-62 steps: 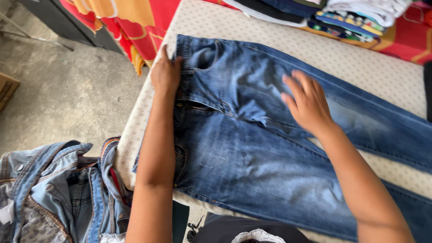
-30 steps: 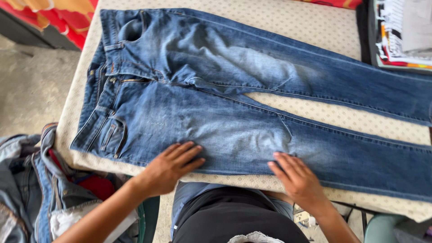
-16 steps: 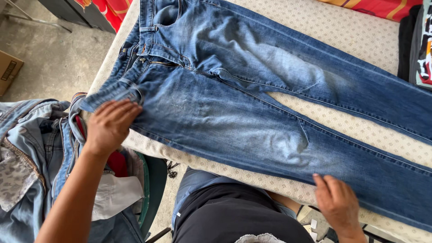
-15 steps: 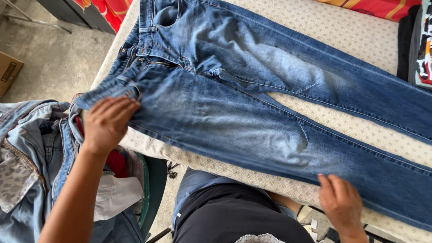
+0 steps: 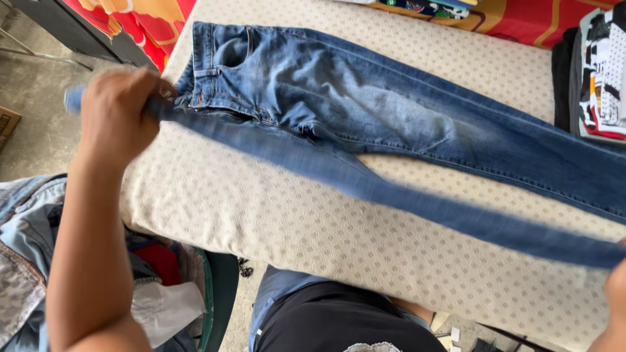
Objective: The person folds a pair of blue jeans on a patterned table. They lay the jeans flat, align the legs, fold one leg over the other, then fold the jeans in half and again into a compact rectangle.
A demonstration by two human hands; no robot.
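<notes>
Above the padded table (image 5: 274, 221), the left hand (image 5: 117, 114) is raised, clenched on the blue jeans' (image 5: 365, 111) waistband, while the right hand (image 5: 616, 287), at the frame's edge, holds the lifted near leg; its grip is unclear.

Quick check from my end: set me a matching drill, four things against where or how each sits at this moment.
Things:
1. left hand
2. far leg of the jeans
3. near leg of the jeans
4. denim heap

States:
A. lying flat on the padded table
B. raised off the table, blurred
C. gripping the waistband
D. piled at lower left, beside the table

Pairs: 1-C, 2-A, 3-B, 4-D
</notes>
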